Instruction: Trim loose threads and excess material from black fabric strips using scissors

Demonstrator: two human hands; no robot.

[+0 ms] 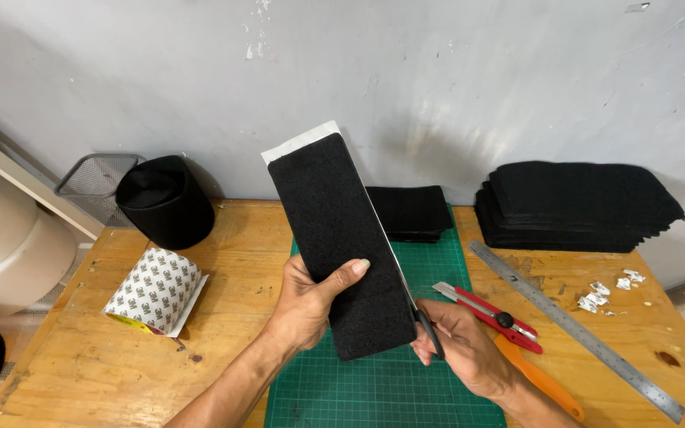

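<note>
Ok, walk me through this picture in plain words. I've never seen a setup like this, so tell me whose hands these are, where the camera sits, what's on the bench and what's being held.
There is no machine here. The one picture comes from a camera worn on a person's head, looking down at their own two bare hands over a wooden workbench.

The left hand holds up a long black felt strip with white backing showing at its top edge. The right hand holds scissors against the strip's right edge.

Under the hands lies a green cutting mat. To the right are a red utility knife, an orange handle, a steel ruler and small white scraps. Two stacks of black felt sit along the wall. To the left are a patterned tape roll, a black fabric pot and a wire mesh basket.
</note>
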